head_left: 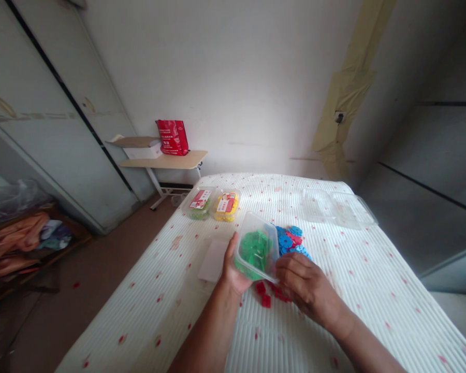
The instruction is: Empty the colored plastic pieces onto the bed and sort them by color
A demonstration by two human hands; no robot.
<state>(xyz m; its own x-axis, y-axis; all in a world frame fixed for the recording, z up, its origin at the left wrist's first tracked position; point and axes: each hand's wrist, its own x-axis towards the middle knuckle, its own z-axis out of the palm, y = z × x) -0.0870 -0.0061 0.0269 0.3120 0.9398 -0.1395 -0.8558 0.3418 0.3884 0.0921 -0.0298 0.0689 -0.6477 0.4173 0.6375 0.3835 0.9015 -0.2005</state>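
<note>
My left hand (pixel 235 268) grips a clear plastic container (pixel 275 243) from its left side, thumb along the wall, and tilts it above the table. Green plastic pieces (pixel 255 251) lie inside it. At the container's near right corner is my right hand (pixel 305 282), its fingers curled together; what they hold, if anything, is hidden. Beyond that hand, a pile of blue notched discs (pixel 285 242) lies with some red pieces (pixel 295 238) among them. Small red square pieces (pixel 266 301) are on the cloth below the container, partly covered by my right hand.
Two labelled clear boxes, one with light green pieces (pixel 199 212) and one with yellow pieces (pixel 219 213), stand at the far left. Clear trays (pixel 351 210) lie far right. A pale flat rectangle (pixel 210 261) is left of my hands. A side table (pixel 178 159) holds a red bag (pixel 173 137).
</note>
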